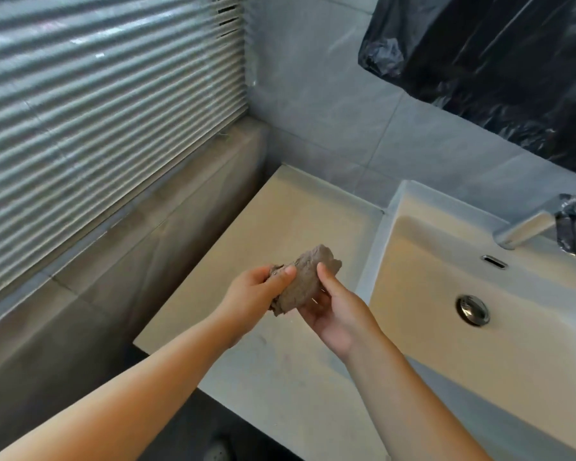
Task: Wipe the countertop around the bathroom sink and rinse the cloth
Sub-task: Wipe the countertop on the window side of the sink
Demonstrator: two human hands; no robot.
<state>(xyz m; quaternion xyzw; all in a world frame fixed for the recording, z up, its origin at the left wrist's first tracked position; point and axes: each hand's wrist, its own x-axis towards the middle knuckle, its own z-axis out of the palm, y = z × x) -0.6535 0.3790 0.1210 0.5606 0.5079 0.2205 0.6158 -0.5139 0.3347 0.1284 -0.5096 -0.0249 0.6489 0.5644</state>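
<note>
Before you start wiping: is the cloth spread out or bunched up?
Bunched up. The cloth is a crumpled wad, held by the left hand and right hand above the countertop.

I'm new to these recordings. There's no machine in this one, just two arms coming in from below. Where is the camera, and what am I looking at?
There is no robot here. A person works with bare hands, and the single camera sits on their head, looking forward and down. That is why their own arms enter from the bottom edge. The left hand and the right hand both grip a crumpled brownish cloth, held in the air over the pale countertop. The countertop runs beside a window covered by blinds. To the right is the white sink, with its round drain and a chrome faucet. No water is visibly running. A black plastic sheet covers part of the wall above the sink.
</note>
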